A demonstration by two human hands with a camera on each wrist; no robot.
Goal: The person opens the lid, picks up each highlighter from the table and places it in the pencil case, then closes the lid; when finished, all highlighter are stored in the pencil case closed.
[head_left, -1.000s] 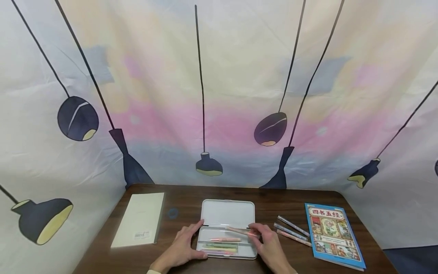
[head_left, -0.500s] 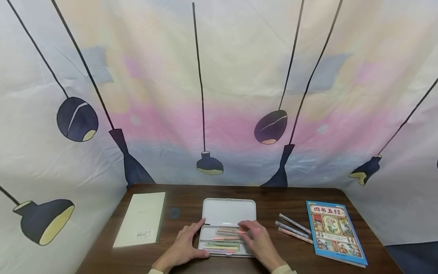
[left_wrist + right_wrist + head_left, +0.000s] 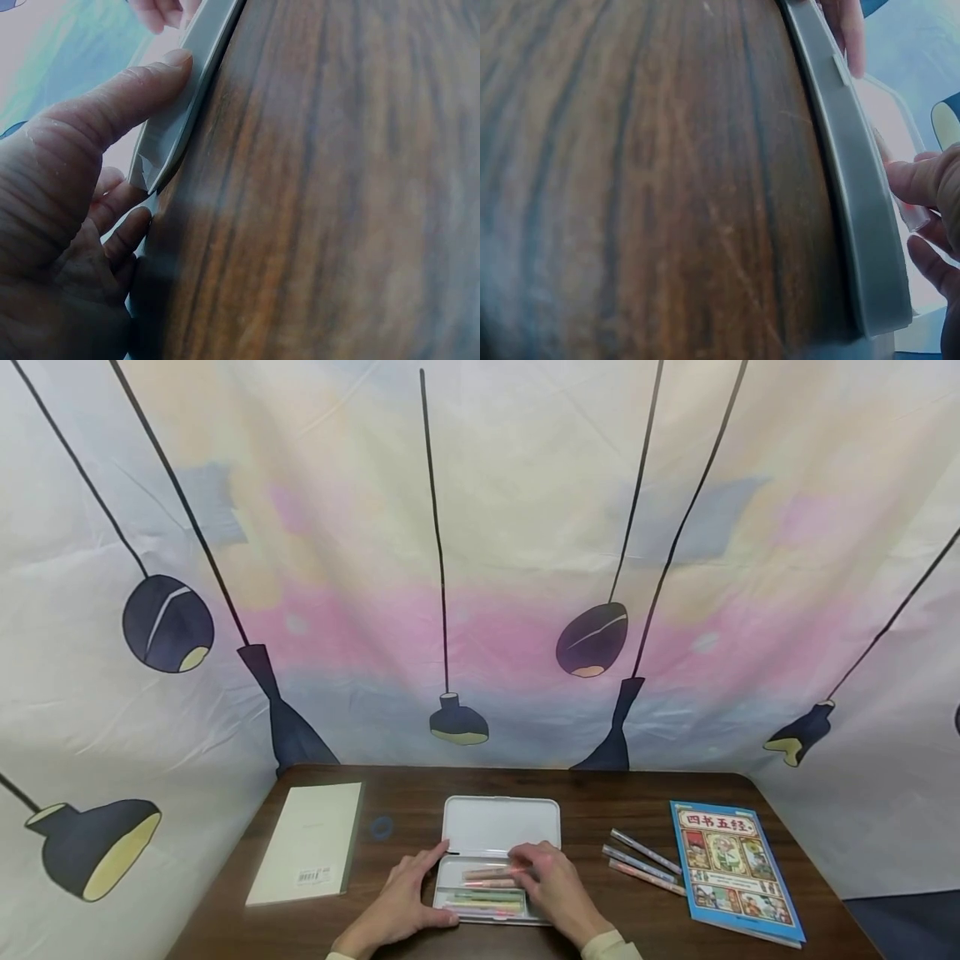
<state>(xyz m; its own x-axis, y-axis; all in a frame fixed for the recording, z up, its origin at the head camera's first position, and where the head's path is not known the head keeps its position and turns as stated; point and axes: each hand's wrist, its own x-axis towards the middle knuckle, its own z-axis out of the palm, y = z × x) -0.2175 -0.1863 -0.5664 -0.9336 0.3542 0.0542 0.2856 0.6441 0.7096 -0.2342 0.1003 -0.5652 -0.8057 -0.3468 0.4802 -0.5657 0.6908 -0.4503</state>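
A white pencil case (image 3: 501,822) lies unfolded in the middle of the table, its lid tipped back. Several pastel pens (image 3: 486,905) fill its front compartment, and an orange-pink pen (image 3: 491,884) lies behind them. My left hand (image 3: 397,897) holds the case at its left end; in the left wrist view the thumb (image 3: 150,86) presses the front wall and the fingers sit around the corner. Over the rear compartment, my right hand (image 3: 558,889) pinches a pinkish pen (image 3: 483,873) by its right end. The right wrist view shows the pen's clear tip (image 3: 915,217) between thumb and fingers.
Right of the case, three patterned pens (image 3: 645,865) lie beside a blue-bordered book (image 3: 738,877). A cream notebook (image 3: 307,843) rests at the left, with a small blue ring (image 3: 382,827) next to it. A printed curtain (image 3: 510,568) hangs behind the table (image 3: 420,781).
My right hand has carried the pinkish pen left and brought it down from a slant to lie level in the rear compartment. My left hand stays on the case.
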